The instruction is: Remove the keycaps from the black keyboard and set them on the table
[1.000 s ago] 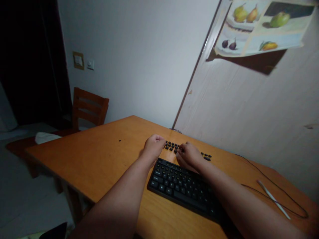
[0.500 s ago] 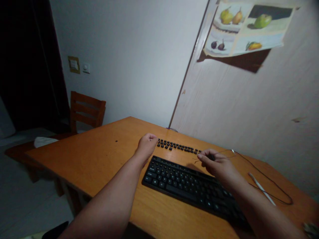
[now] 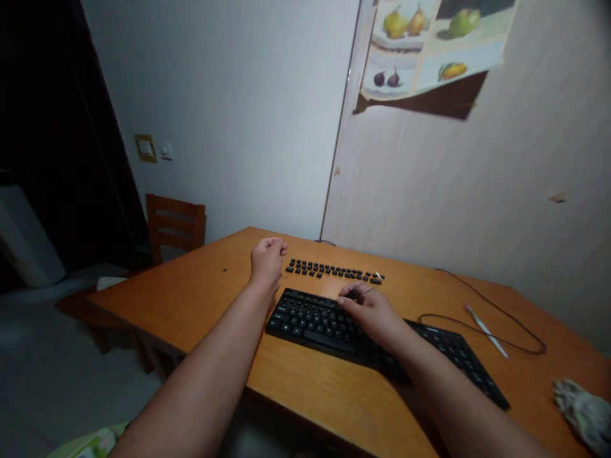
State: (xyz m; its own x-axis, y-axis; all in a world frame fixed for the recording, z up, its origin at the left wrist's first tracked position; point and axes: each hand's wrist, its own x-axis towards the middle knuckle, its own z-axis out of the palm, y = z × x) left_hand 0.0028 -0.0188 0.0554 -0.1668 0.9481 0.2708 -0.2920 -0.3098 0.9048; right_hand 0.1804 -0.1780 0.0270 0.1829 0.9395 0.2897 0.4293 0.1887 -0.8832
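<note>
My left hand (image 3: 268,262) is closed with its fingers curled, just left of rows of loose black keycaps (image 3: 329,270). Whatever it may hold is hidden. Over the top edge of the black keyboard (image 3: 329,343) hovers my right hand (image 3: 370,312), its fingers closed round a small dark tool (image 3: 352,294) with thin wires. The exact kind of tool is hard to make out. My right forearm covers part of the keyboard, which lies slanted along the near side of the wooden table (image 3: 296,388).
A thin dark cable (image 3: 496,305) curves across the table's right side, near a white pen-like stick (image 3: 489,334). A crumpled cloth (image 3: 582,407) lies at the right edge. One small dark piece (image 3: 224,270) sits at left. Behind stands a wooden chair (image 3: 175,222).
My right hand has moved left and towards me, from near the keycap rows to above the keyboard. My left hand has drawn slightly left of the keycaps. The view has shifted.
</note>
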